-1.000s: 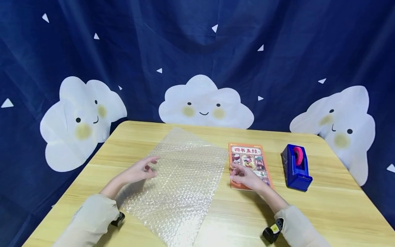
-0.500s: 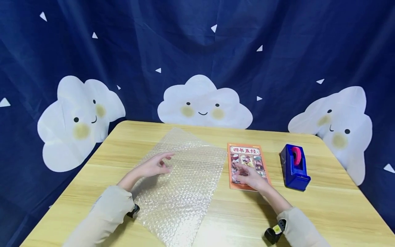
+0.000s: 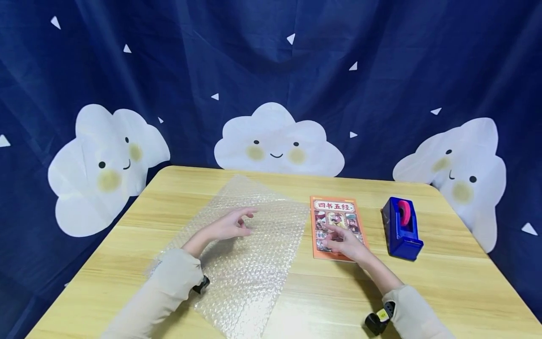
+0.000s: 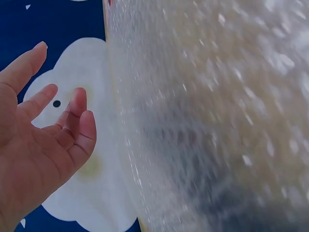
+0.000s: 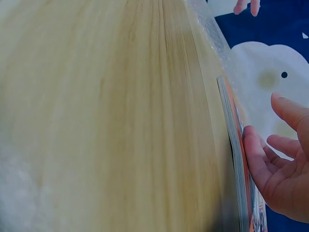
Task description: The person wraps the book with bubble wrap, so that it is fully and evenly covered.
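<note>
A sheet of clear bubble wrap (image 3: pixel 254 273) lies diagonally on the table. My left hand (image 3: pixel 230 225) hovers over its middle, fingers loosely bent and holding nothing; the left wrist view shows that hand (image 4: pixel 48 140) apart from the wrap's surface. To the right lies a book (image 3: pixel 334 205) with an orange cover, pictures and red title characters. Above its lower part is my right hand (image 3: pixel 345 243), fingers loosely spread with nothing between them. In the right wrist view, the fingers (image 5: pixel 256 150) are right at the book's cover, and its page edges (image 5: pixel 234 150) face the camera.
A blue tape dispenser (image 3: pixel 403 235) with a pink-red roll (image 3: pixel 404 213) stands right of the book. The wooden table (image 3: pixel 322 294) ends at a dark blue curtain (image 3: pixel 254 56) printed with smiling clouds. Each wrist carries a small black camera.
My left hand has moved right, from the wrap's left edge to over its middle. The right hand has shifted slightly right over the book. The head view has turned a little.
</note>
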Action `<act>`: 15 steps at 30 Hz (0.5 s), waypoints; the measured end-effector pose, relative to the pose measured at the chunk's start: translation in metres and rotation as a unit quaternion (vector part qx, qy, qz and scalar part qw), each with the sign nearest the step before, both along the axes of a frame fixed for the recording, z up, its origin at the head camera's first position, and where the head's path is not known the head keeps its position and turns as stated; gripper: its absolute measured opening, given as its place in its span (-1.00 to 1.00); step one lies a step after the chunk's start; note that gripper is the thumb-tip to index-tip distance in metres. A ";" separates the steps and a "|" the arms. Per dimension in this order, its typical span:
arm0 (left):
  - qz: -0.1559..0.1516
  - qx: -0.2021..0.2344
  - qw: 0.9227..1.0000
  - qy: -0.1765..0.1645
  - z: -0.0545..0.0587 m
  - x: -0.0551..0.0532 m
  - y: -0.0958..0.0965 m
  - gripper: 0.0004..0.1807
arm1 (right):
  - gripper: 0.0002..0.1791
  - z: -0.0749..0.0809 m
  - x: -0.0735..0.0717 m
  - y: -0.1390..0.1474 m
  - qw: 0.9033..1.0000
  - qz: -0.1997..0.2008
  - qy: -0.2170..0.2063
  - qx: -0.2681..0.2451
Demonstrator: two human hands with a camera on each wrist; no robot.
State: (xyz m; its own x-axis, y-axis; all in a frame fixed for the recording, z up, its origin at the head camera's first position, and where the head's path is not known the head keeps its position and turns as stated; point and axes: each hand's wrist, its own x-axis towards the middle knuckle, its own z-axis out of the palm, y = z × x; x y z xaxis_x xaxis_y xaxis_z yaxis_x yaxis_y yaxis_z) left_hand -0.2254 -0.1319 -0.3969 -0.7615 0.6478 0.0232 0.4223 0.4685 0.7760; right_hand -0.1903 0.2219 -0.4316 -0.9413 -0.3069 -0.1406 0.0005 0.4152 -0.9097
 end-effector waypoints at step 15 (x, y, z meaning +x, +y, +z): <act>-0.030 -0.001 0.999 -0.019 -0.001 -0.003 0.046 -0.32 | -0.30 -0.001 0.000 0.002 1.000 -0.001 0.001 -0.002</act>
State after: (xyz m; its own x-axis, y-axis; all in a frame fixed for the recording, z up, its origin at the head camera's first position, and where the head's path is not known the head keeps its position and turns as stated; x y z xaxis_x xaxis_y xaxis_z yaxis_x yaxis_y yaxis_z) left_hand -0.2286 -0.0856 -0.3983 -0.7218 0.6921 -0.0065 0.4203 0.4457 0.7904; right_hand -0.1907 0.2243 -0.4328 -0.9420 -0.3063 -0.1369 -0.0017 0.4124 -0.9110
